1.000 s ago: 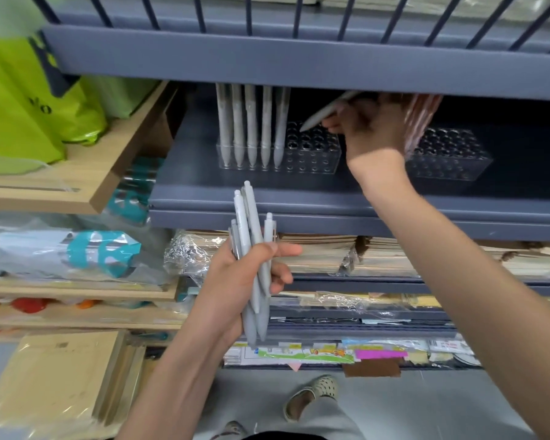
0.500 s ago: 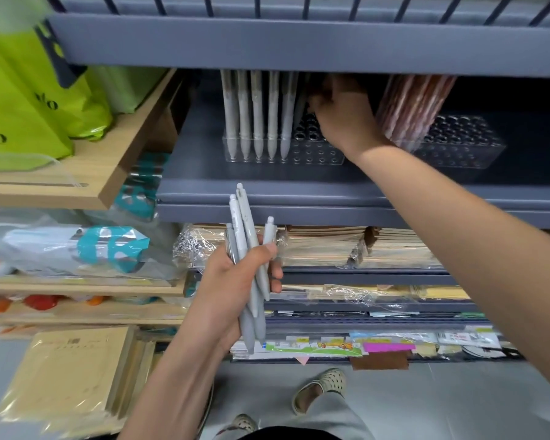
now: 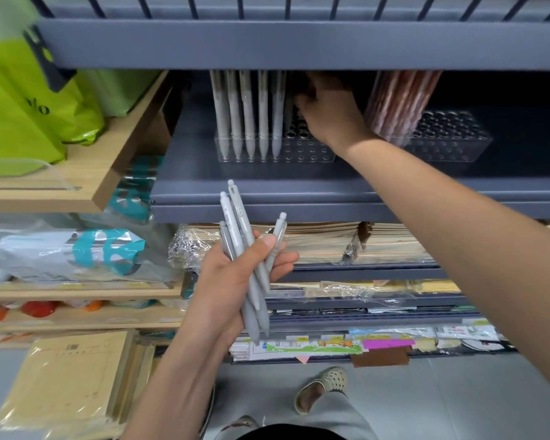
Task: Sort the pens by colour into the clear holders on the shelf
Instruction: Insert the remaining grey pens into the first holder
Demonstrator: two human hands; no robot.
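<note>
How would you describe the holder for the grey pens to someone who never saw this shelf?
Look at the dark grey metal shelf. Two clear holders stand on it; take the left holder. Only it has upright grey pens; the right holder has reddish pens.

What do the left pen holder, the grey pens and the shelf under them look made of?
Left pen holder: clear hard plastic, perhaps acrylic; pen tips show through its wall. Grey pens: matte plastic, no glare. Shelf: probably painted metal, smooth blue-grey with a thin folded front lip.
</note>
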